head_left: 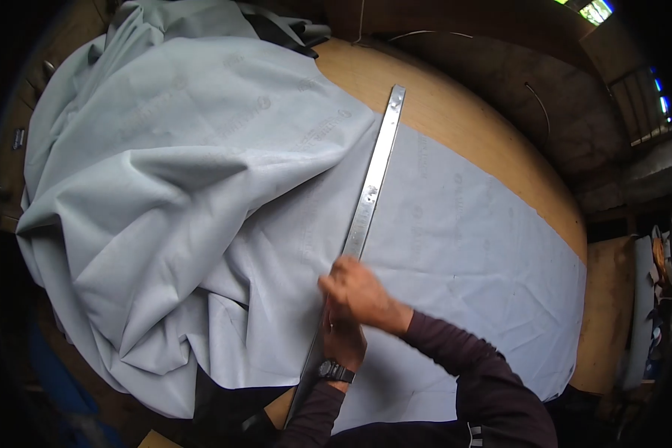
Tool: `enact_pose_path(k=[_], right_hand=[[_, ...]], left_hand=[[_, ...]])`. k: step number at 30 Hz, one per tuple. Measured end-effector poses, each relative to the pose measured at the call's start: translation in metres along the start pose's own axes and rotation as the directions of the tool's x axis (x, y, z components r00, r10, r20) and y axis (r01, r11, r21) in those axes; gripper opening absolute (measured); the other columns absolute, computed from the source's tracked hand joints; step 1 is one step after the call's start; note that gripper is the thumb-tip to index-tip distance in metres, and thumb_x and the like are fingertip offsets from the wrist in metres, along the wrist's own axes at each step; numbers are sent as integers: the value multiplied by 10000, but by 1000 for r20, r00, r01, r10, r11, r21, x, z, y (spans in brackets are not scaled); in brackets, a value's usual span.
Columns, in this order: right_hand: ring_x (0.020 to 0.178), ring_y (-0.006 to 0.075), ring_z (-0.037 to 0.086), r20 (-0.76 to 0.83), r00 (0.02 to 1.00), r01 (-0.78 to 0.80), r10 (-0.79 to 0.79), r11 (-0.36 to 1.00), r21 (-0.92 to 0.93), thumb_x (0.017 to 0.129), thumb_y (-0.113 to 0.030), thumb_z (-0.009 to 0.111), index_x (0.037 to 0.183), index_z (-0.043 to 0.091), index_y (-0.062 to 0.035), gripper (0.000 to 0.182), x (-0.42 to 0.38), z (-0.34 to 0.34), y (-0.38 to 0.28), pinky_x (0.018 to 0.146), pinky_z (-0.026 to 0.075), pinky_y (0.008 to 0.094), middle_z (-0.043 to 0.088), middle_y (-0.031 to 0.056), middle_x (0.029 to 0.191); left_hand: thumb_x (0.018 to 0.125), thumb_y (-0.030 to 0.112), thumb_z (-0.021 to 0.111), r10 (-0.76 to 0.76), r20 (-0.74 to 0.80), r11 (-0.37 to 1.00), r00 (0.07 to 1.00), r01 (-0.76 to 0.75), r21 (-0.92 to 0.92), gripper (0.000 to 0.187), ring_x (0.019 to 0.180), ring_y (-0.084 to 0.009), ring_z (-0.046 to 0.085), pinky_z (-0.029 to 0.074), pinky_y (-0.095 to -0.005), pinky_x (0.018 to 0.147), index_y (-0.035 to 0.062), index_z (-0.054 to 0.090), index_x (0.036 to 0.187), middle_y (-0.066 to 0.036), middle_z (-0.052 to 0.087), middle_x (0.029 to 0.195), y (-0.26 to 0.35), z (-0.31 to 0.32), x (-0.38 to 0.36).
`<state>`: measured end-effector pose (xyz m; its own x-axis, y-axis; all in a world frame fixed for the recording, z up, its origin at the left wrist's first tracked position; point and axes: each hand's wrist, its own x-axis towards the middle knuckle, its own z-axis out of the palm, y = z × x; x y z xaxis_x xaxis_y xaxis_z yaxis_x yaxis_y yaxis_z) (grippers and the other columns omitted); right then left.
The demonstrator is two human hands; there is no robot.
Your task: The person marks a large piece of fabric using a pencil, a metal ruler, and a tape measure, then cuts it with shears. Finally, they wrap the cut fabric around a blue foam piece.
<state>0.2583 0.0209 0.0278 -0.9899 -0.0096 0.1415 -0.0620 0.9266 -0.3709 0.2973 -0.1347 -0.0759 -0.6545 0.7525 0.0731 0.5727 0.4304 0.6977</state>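
Keep the metal strip [377, 172] pressed flat.
It runs beyond the right hand [358, 293], fingers curled together, contents unclear; grey sheeting [470, 224] lies beneath the left hand [343, 343], whose grip I cannot tell.

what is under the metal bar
Grey sheet material shows along both sides of the metal bar, and wooden tabletop around its far end; whatever the bar itself covers is hidden.

I see white glare on the metal strip [381, 155]. Soft light covers the gray cloth [485, 239] under it, with darker shadows in folds left of the strip. Far up and right of the strip, a small window [596, 11] glows against the dark. My view's edges look bent and black.
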Motion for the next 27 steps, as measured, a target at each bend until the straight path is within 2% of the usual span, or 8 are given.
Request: enact_pose_path(k=[2,5,8,14,18,22,24,27], right_hand=[[888,308,653,222,955,-253,198,934,251,909,-109,721,945,646,-25,118,-30,4,-68,912,514,420,656,128,826],[866,298,665,-191,890,-203,414,735,647,983,-112,692,1041,682,-15,113,-69,-29,-127,850,534,393,679,133,914],[896,305,665,-189,813,-250,551,623,742,966,-133,718,1124,707,-28,189,-126,-57,-164,841,542,397,678,123,892],[823,291,666,-234,709,-333,665,609,720,995,-99,671,1103,688,-51,120,-253,-63,-168,755,539,395,684,132,910],[950,275,668,-481,618,-452,622,781,431,943,-72,699,1078,672,-57,138,-313,-98,-152,802,551,394,719,68,979],[1275,331,571,-437,814,-467,384,879,-98,854,-84,755,1194,649,-95,357,-361,-136,-127,1061,474,471,663,113,1294],[1394,321,475,-322,886,-426,334,861,-278,871,-118,721,1252,633,-97,392,-386,-153,-110,1175,387,507,547,118,1475],[1323,306,543,-304,917,-367,259,847,-385,877,-133,710,1174,681,-73,305,-432,-174,-84,1188,381,513,640,134,1277]], left_hand=[[980,175,582,-66,32,978,997,71,-197,650,1513,-421,327,301,-505,1234,-34,378,1560,-187,374,1630,-10,11,-1],[963,171,643,100,-77,995,992,-98,18,665,1477,-405,378,357,-503,1194,13,393,1558,-207,383,1616,3,-24,9],[897,169,745,17,-147,960,989,25,279,694,1389,-403,445,404,-510,1121,-2,448,1500,-203,448,1536,5,-41,2],[887,227,785,45,-37,994,998,-41,102,597,1251,-384,514,431,-484,1060,-20,539,1372,-192,539,1303,-11,-50,-12],[954,236,707,95,119,988,988,-79,-136,513,1216,-421,568,466,-470,1037,-37,528,1350,-241,579,1301,76,-51,-43],[1008,285,650,124,382,950,916,1,-313,577,1162,-425,664,526,-450,972,-55,484,1444,-299,649,1282,163,-22,-94],[1000,274,647,365,340,910,867,-256,-326,626,1086,-444,690,570,-467,884,-27,431,1505,-297,655,1270,206,-13,-111],[994,316,657,378,530,924,759,-272,-269,616,1082,-445,680,565,-460,902,-1,469,1487,-284,657,1264,275,-18,-132]])
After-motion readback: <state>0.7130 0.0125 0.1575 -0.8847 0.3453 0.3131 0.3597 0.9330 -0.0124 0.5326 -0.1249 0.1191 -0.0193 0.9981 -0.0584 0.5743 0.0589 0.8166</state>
